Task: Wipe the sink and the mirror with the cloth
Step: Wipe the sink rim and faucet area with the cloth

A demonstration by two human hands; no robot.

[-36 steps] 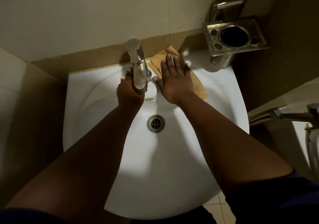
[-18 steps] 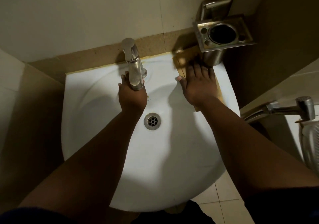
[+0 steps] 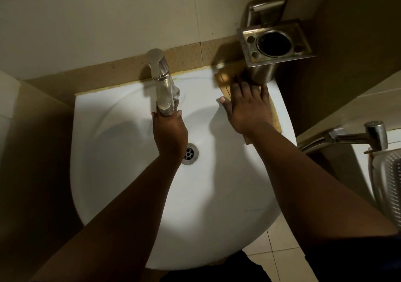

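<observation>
the right hand (image 3: 249, 110) presses the cloth (image 3: 274, 116) flat, fingers straight, on the sink (image 3: 121, 173) rim's back right corner; the left hand (image 3: 169, 129) grips the tap (image 3: 163, 90). the wiping hand could knock the metal holder (image 3: 275, 45) just above.

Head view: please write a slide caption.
Right hand presses cloth on sink rim; left hand holds faucet.

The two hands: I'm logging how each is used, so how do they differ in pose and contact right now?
The left hand grips the tap's spout, fingers curled round it; the right hand lies flat, fingers straight, pressing the cloth. The left hand is over the sink bowl; the right is on its back right rim. Both are bare.
</observation>
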